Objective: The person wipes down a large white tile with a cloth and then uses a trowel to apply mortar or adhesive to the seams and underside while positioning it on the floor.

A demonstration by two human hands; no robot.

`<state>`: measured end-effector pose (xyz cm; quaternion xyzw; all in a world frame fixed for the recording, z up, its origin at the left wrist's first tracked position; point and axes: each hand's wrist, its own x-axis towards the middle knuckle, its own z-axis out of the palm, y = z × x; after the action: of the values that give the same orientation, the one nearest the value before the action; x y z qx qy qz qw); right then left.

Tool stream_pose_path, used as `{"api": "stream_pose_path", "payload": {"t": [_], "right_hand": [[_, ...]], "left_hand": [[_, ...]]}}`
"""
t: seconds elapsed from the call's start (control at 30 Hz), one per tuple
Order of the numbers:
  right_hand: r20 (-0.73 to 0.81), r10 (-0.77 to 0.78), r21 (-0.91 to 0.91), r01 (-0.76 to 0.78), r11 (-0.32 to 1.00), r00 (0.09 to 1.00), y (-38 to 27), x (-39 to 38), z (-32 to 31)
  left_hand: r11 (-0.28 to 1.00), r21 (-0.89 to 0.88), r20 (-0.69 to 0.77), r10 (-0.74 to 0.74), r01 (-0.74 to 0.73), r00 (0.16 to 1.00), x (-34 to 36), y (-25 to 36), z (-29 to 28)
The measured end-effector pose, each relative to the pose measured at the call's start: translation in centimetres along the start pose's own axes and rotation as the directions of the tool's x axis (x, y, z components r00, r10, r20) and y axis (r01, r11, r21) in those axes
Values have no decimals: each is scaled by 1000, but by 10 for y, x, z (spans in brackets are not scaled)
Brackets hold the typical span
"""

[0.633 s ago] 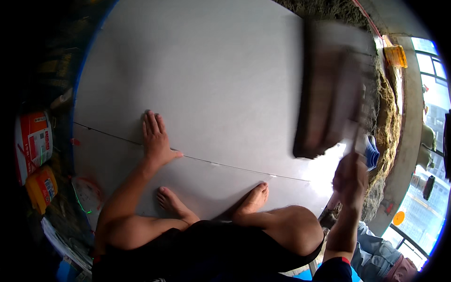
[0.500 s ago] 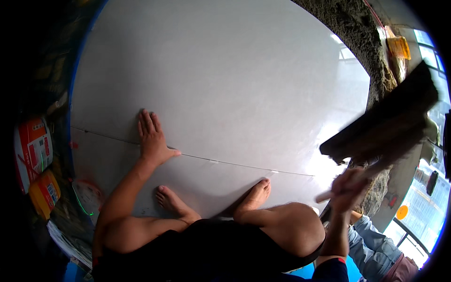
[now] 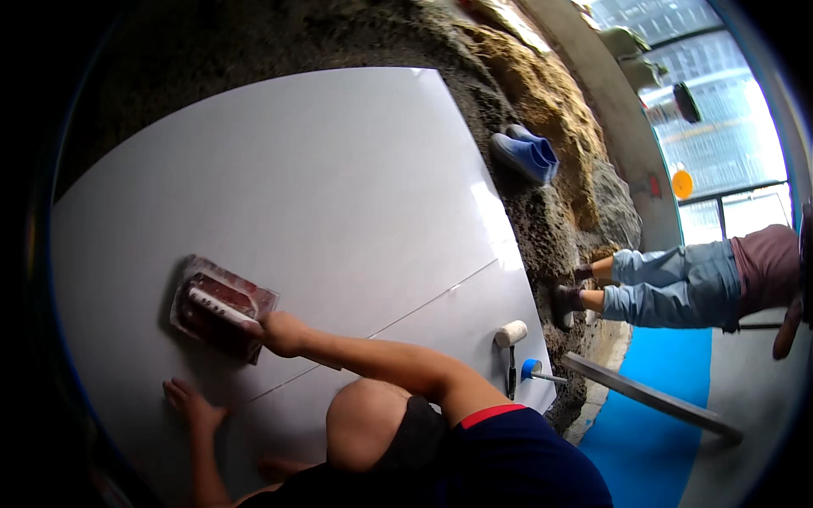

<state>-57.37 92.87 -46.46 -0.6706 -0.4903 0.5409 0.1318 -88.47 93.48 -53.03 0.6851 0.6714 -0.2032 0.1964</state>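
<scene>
My right hand (image 3: 284, 333) is closed round the pale handle of a tile beater (image 3: 241, 298), a rectangular dark-red pad with worn, whitish edges. The beater is over the left part of a large glossy white tile (image 3: 339, 186); I cannot tell whether its pad touches the surface. Just below it, my left hand (image 3: 195, 408) lies flat with fingers spread, near the thin joint. On my side of that joint lies another white tile (image 3: 440, 343). My bent knee and a foot are at the lower edge.
A white-headed mallet (image 3: 511, 334) and a blue-capped tool (image 3: 532, 369) lie on the near tile's right. Rough mortar (image 3: 533, 220) borders the tiles, with blue shoes (image 3: 525, 154) on it. Another person (image 3: 677, 279) stands at right, near a metal bar (image 3: 652, 396) and blue sheeting (image 3: 652, 440).
The tile beater has swung from raised at the right across to the left, over the tile. My view has turned; my left hand still rests on the tile.
</scene>
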Motion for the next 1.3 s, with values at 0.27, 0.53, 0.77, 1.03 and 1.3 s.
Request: {"api": "stream_pose_path", "payload": {"t": [0.27,0.53,0.77,1.03,1.3], "right_hand": [[-312,55,506,116,855,949,-58,-137,-151],[-901,188,295,234,927,390,98,-135,-148],[-495,323,270,-211,940,807,102,-6,-99],[-115,461,734,-238,636,880,105,-48,-119],[-478,237,459,11,888,846,-44,-68,-230]], "left_hand": [[980,126,164,-176,157,971,32,-21,16],[950,269,174,-209,158,962,22,6,0],[932,284,485,61,-223,872,91,-52,-30],[990,21,296,-142,142,945,160,112,-124],[673,-384,-719,-648,632,252,197,63,14]]}}
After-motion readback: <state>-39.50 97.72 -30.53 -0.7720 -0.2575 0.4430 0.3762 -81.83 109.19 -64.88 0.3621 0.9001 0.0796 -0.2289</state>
